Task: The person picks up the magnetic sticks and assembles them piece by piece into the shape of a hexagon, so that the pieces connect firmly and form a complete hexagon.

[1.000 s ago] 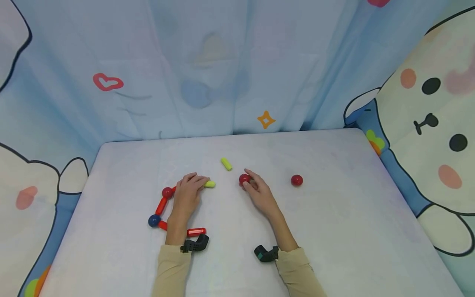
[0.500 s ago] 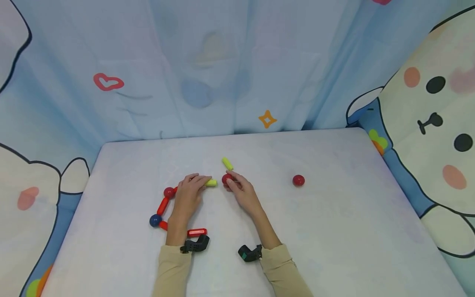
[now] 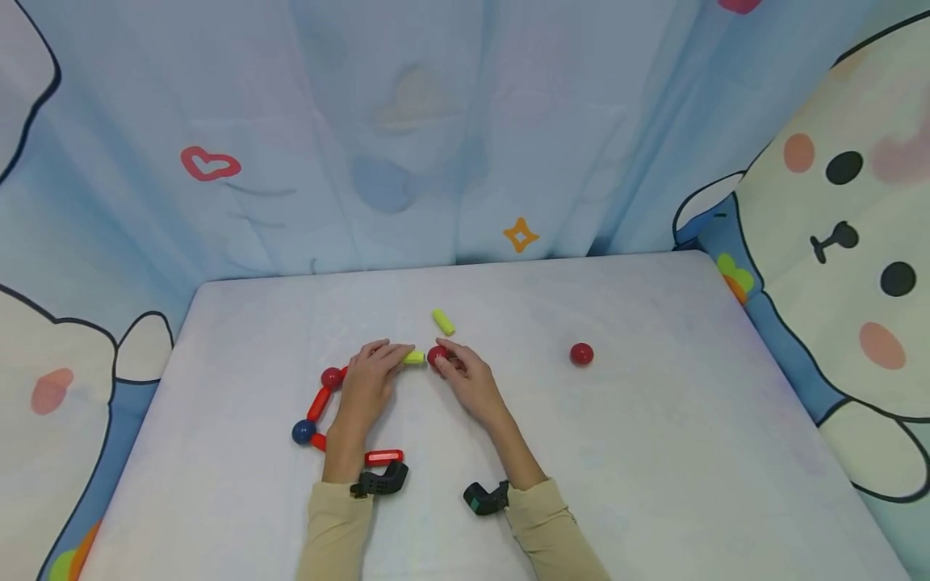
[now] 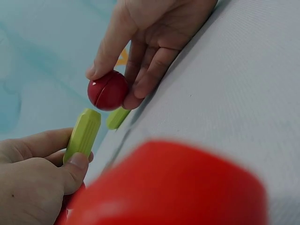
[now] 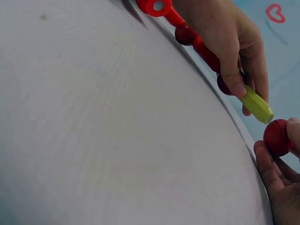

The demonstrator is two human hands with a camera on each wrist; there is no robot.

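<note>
My left hand (image 3: 368,379) pinches a yellow-green rod (image 4: 83,133) between thumb and fingers, its free end sticking out to the right. Just off that end, my right hand (image 3: 472,386) holds a red ball (image 3: 437,356) between thumb and fingertips; the left wrist view shows a narrow gap between ball and rod. To the left of my left hand runs a chain: a red ball (image 3: 330,378), a red rod (image 3: 318,403), a blue ball (image 3: 303,432) and another red rod (image 3: 317,440), partly hidden by my left wrist. Another red ball (image 5: 225,83) shows beside the left fingers.
A second yellow-green rod (image 3: 443,322) lies behind the right hand. Off to the right sits a loose red ball (image 3: 581,354). A red rod piece (image 3: 383,457) shows beside the left wrist. The white table (image 3: 654,452) meets a blue curtain (image 3: 305,194) at the back.
My right hand has moved left with the red ball, bringing it close to the end of the yellow-green rod. The left hand has stayed nearly still.
</note>
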